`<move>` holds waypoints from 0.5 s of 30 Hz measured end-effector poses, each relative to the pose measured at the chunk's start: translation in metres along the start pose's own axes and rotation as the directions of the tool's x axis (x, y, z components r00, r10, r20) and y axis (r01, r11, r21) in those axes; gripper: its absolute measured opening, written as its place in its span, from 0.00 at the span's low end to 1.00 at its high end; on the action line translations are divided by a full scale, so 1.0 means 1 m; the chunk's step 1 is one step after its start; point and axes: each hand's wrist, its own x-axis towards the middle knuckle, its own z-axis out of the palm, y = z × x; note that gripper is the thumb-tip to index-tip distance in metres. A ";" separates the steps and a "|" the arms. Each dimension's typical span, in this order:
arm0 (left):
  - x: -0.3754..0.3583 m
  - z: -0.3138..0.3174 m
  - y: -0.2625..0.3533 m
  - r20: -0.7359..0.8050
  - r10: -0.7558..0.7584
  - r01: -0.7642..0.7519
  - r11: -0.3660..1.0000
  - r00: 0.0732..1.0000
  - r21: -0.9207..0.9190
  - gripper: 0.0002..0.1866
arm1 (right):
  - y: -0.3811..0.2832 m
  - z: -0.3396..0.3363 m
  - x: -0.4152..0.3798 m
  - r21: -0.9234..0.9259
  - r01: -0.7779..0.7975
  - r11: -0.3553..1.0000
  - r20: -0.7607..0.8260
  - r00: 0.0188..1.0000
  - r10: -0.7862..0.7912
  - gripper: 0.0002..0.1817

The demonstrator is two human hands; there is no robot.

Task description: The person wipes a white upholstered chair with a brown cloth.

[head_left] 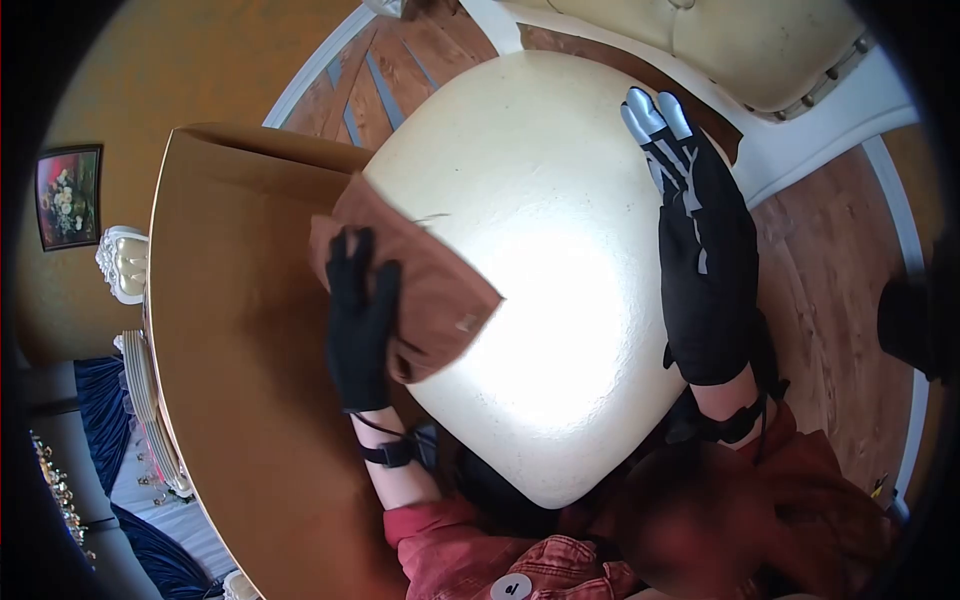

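Note:
A cream, glossy padded seat (520, 170) fills the middle of the head view, with a bright glare on its lower half. My left hand (361, 320), in a black glove, presses on a folded brown cloth (430, 280) at the seat's left edge. Its fingers lie over the cloth, and the thumb is beside them. Along the seat's right edge rests my right hand (700, 240), gloved in black with silver fingertips. Its fingers are stretched out straight and it holds nothing.
A table draped in golden-brown cloth (230, 330) stands close on the left. Another cream chair with a tufted back (770, 50) is at the top right. Wooden flooring (820, 270) shows on the right, and a framed flower picture (70, 198) hangs on the wall.

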 end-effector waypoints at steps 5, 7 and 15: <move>-0.030 0.012 -0.035 -0.112 -0.182 0.149 0.954 0.977 -0.259 0.29 | -0.005 0.002 0.002 0.126 -0.105 0.986 0.013 0.995 0.104 0.25; -0.043 0.005 -0.025 -0.121 -0.227 0.181 0.933 0.966 -0.311 0.29 | -0.004 0.004 0.003 0.032 -0.028 0.999 -0.021 0.999 0.028 0.24; -0.038 -0.002 0.117 0.271 0.454 -0.400 0.886 0.849 -0.233 0.32 | -0.001 0.005 0.009 0.385 -0.291 0.876 0.209 0.952 0.224 0.25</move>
